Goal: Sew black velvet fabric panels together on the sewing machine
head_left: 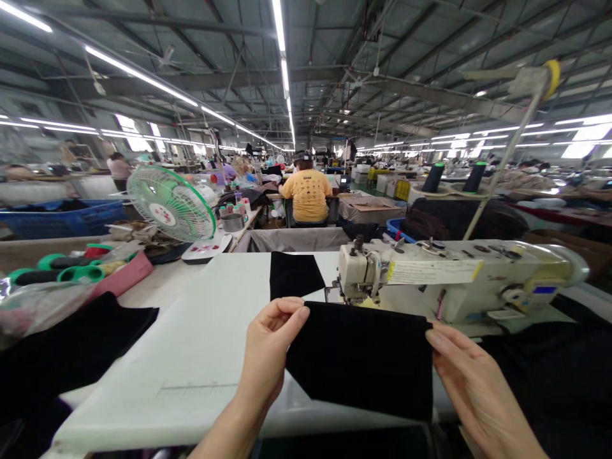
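Observation:
A black fabric piece (363, 363) hangs stretched between my two hands, over the front edge of the pale sewing table (201, 331). My left hand (272, 341) pinches its upper left corner between thumb and fingers. At the upper right corner, my right hand (461, 357) grips the cloth the same way. Just behind it stands the sewing machine (411, 271), its head and presser foot close to the held cloth's top edge. Another black fabric piece (294, 274) lies flat on the table, left of the machine head.
A white and green fan (169, 204) stands at the back left. Thread spools (71, 268) and black cloth (71, 344) lie on the left. Dark cloth (554, 376) is piled at right. Two thread cones (434, 178) stand behind the machine. A person in yellow (308, 194) sits ahead.

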The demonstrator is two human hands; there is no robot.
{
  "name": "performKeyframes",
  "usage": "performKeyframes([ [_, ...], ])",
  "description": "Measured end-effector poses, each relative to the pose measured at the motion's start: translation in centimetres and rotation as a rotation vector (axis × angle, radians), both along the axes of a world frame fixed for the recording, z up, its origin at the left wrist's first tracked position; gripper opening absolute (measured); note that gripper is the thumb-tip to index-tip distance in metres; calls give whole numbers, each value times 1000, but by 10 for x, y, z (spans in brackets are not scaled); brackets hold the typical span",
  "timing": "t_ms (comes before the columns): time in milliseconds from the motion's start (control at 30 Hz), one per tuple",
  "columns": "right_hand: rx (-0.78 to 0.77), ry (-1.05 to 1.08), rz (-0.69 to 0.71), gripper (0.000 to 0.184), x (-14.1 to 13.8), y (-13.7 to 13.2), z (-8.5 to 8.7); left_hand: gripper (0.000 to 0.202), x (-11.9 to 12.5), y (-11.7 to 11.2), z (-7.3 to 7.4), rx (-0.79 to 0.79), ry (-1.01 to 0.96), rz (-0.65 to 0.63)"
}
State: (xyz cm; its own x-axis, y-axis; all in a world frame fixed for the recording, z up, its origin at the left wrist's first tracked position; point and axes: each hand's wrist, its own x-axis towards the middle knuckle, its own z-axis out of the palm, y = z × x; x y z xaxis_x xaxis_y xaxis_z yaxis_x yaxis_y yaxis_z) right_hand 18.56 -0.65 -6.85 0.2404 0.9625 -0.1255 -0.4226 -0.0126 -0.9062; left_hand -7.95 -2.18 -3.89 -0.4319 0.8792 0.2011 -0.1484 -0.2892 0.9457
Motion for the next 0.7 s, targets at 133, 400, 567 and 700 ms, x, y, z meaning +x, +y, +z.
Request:
performKeyframes([
  [133, 23, -2, 2, 40, 1, 1, -2, 22, 1, 3, -2, -10, -6, 9],
  [400, 173, -75, 0, 27, -4, -2, 11, 37, -1, 9, 1, -91, -161, 20],
  [567, 189, -57, -12, 26, -5, 1, 13, 38, -2, 11, -2, -139, -160, 37],
  [700, 180, -17, -5, 29, -5, 3, 11, 30, -5, 7, -8, -131, -68, 32],
])
